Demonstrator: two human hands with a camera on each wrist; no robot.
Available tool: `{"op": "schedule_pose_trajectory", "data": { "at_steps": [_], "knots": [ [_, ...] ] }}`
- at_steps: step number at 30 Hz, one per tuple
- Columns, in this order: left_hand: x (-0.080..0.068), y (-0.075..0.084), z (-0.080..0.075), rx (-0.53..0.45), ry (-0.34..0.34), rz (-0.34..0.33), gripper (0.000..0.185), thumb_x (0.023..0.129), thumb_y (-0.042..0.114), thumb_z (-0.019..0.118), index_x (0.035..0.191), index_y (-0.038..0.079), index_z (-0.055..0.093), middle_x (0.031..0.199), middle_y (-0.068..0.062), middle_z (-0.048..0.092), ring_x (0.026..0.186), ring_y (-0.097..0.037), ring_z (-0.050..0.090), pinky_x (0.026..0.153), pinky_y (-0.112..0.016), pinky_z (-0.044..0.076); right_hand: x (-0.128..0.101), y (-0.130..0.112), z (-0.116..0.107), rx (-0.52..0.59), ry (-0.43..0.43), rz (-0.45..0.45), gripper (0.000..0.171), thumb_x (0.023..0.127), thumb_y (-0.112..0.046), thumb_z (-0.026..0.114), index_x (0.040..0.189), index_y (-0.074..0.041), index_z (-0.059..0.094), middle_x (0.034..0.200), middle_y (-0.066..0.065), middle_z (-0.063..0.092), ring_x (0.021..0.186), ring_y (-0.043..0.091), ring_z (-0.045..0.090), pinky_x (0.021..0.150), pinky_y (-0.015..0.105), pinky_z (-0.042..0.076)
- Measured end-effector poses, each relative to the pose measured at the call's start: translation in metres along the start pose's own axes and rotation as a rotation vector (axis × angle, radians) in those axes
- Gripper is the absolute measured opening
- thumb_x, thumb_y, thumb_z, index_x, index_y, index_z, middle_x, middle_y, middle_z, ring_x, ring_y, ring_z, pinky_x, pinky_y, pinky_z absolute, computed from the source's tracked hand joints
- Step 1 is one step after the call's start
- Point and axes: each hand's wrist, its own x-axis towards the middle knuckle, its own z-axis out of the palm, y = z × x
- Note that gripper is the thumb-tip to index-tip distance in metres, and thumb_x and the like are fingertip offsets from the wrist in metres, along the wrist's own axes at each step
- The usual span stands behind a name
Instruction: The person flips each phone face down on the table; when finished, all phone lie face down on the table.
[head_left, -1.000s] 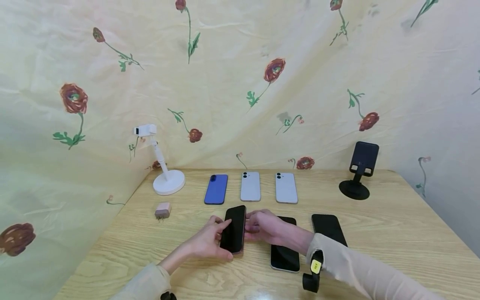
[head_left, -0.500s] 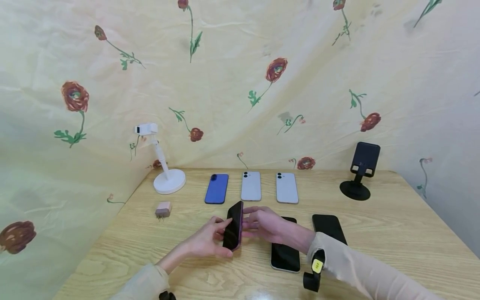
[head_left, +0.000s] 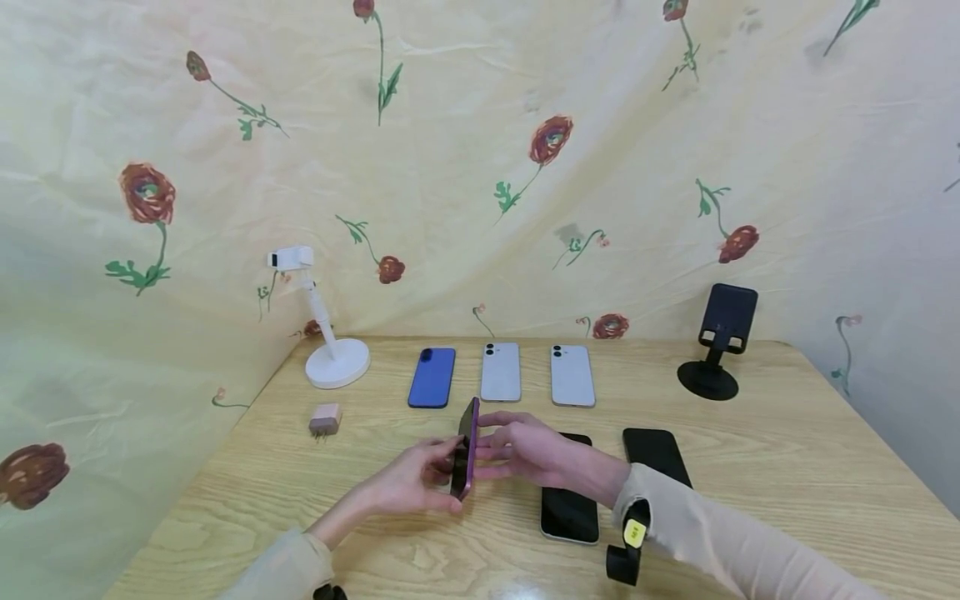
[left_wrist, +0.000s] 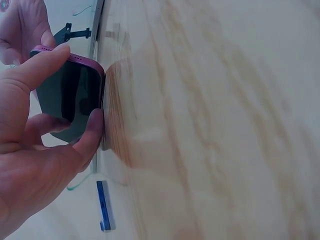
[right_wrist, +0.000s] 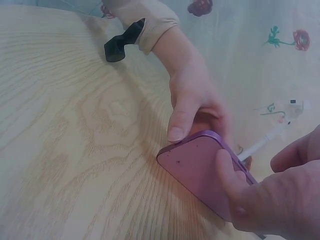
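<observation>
A smartphone with a pink back and purple frame [head_left: 465, 450] stands tilted on one long side near the middle of the table, its dark screen facing left. My left hand [head_left: 412, 477] holds it: in the left wrist view the thumb lies on the phone's bottom edge [left_wrist: 80, 61] and the fingers bend against the screen side. From the other side my right hand [head_left: 528, 450] reaches to it with extended fingers touching the back and frame. The right wrist view shows the pink back [right_wrist: 195, 167] with a right-hand digit on it. The side against the screen is hidden there.
Behind lie a blue phone [head_left: 432, 378] and two light phones [head_left: 500, 372], [head_left: 572, 376]. Two dark-screened phones [head_left: 570, 510], [head_left: 658, 454] lie under and beside my right forearm. A white stand [head_left: 337, 364], a pink charger [head_left: 326, 419] and a black phone stand [head_left: 708, 379] flank them.
The phone has turned from nearly flat, screen up, to up on its long side, showing its purple edge. Both hands stay around it; the right fingers have shifted slightly left.
</observation>
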Motion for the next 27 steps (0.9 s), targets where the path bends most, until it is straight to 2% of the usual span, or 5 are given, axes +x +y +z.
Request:
{"op": "schedule_pose_trajectory", "data": {
  "at_steps": [6, 12, 19, 27],
  "knots": [
    [0.0001, -0.0003, -0.0009, 0.021, -0.013, 0.041, 0.093, 0.085, 0.009, 0.081, 0.157, -0.001, 0.023, 0.130, -0.017, 0.054, 0.112, -0.033, 0.060, 0.090, -0.032, 0.052, -0.0011, -0.0021, 0.0022, -0.013, 0.009, 0.002, 0.060, 0.093, 0.006, 0.040, 0.151, 0.011, 0.025, 0.129, 0.031, 0.048, 0.104, 0.030, 0.055, 0.097, 0.049, 0.048],
    [-0.0006, 0.0003, -0.0007, 0.029, -0.007, 0.029, 0.102, 0.084, 0.008, 0.081, 0.160, 0.005, 0.014, 0.123, -0.011, 0.058, 0.109, -0.026, 0.061, 0.089, -0.030, 0.052, -0.0010, -0.0031, 0.0051, -0.016, 0.005, 0.001, 0.057, 0.094, 0.006, 0.040, 0.149, 0.011, 0.028, 0.118, 0.023, 0.051, 0.100, 0.028, 0.055, 0.098, 0.051, 0.046],
    [-0.0014, 0.0011, 0.0009, 0.032, 0.008, 0.032, 0.108, 0.082, 0.005, 0.082, 0.162, 0.008, 0.009, 0.126, -0.016, 0.056, 0.107, -0.022, 0.061, 0.087, -0.030, 0.053, 0.0003, -0.0021, 0.0082, -0.043, 0.001, -0.009, 0.056, 0.094, 0.006, 0.041, 0.149, 0.011, 0.030, 0.120, 0.025, 0.051, 0.099, 0.027, 0.056, 0.096, 0.047, 0.049],
    [-0.0031, 0.0046, 0.0017, -0.017, 0.030, -0.002, 0.112, 0.080, 0.005, 0.084, 0.162, 0.013, 0.007, 0.137, -0.021, 0.048, 0.106, -0.022, 0.062, 0.086, -0.029, 0.053, 0.0013, -0.0004, 0.0091, -0.046, -0.025, -0.019, 0.057, 0.095, 0.005, 0.041, 0.149, 0.012, 0.028, 0.123, 0.028, 0.052, 0.103, 0.030, 0.057, 0.096, 0.046, 0.049]
  ]
}}
